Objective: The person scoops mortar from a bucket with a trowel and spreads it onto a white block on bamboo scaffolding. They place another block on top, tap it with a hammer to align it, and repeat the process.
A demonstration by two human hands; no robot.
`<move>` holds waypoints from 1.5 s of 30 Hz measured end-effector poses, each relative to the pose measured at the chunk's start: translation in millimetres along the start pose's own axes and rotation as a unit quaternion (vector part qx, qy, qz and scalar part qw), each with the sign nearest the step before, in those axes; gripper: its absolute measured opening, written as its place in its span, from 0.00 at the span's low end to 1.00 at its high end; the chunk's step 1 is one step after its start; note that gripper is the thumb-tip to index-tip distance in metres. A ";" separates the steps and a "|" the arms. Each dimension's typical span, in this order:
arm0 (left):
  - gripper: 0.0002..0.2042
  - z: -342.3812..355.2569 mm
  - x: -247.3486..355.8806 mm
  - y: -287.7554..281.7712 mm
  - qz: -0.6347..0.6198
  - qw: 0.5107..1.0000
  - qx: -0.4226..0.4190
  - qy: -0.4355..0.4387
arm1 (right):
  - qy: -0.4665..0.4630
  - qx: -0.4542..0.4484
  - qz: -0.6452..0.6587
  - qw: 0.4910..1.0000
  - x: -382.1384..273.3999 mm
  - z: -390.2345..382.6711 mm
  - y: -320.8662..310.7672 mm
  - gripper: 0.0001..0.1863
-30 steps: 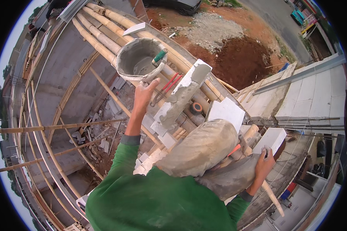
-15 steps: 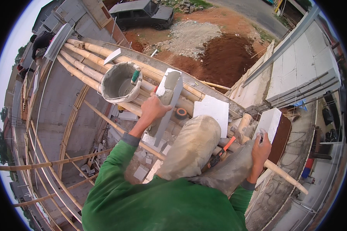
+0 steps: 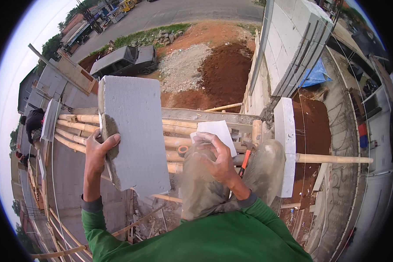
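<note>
My left hand (image 3: 101, 153) grips the left edge of a large white block (image 3: 135, 131), raised upright, with grey mortar smeared along that edge. My right hand (image 3: 216, 155) hangs over my right-of-centre lap, fingers apart and curved, holding nothing; it overlaps a white block offcut (image 3: 222, 135) behind it. A hammer (image 3: 247, 153) with an orange-and-black handle lies beside my knee (image 3: 266, 161). A roll of orange tape (image 3: 183, 151) rests among the bamboo poles (image 3: 174, 129). Another white block (image 3: 284, 148) stands at the right of my knees. The bucket is out of sight, apparently behind the raised block.
A co-worker (image 3: 35, 126) crouches on the wall top at far left. Beyond the edge lie a dirt yard (image 3: 218, 78), a dark car (image 3: 122, 61) and a road. A white block wall (image 3: 288, 48) rises at right, a bamboo pole (image 3: 336, 159) jutting out below it.
My left hand has taken hold of the mortared block and raised it upright leftward. My right hand has left the block at right and moved inward over my knee. The view has swung round.
</note>
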State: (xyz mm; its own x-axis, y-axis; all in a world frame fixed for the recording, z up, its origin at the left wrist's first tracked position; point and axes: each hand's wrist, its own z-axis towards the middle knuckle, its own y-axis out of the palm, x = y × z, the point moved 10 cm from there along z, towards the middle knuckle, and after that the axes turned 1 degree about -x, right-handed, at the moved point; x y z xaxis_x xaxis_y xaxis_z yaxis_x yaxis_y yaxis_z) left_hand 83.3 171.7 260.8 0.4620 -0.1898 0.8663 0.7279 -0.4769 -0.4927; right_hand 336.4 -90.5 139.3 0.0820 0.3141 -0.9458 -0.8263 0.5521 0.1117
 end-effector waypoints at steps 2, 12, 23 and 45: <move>0.34 -5.5 53.1 -6.0 -0.048 0.997 -0.027 0.059 | 0.089 -0.131 0.093 0.983 6.0 22.2 49.6 0.56; 0.34 13.1 169.7 185.0 -0.245 0.939 -0.230 0.074 | 0.014 0.025 0.325 0.945 -66.1 28.2 -98.5 0.43; 0.49 53.6 196.9 412.7 0.072 0.935 -0.191 0.290 | -0.020 0.307 0.257 0.916 -79.9 -193.3 -395.4 0.22; 0.54 -66.1 -102.3 811.5 -0.037 0.834 -0.525 -0.166 | 0.131 0.362 -0.533 0.753 -42.5 -170.5 -584.5 0.48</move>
State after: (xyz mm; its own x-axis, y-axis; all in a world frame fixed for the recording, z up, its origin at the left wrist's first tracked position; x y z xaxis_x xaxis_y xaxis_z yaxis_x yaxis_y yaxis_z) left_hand 593.2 -252.6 -222.2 0.6771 0.0393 0.7348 -0.0032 -0.9984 0.0564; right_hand 720.9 -558.3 62.2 0.2928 -0.7170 -0.6326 0.1598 0.6890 -0.7069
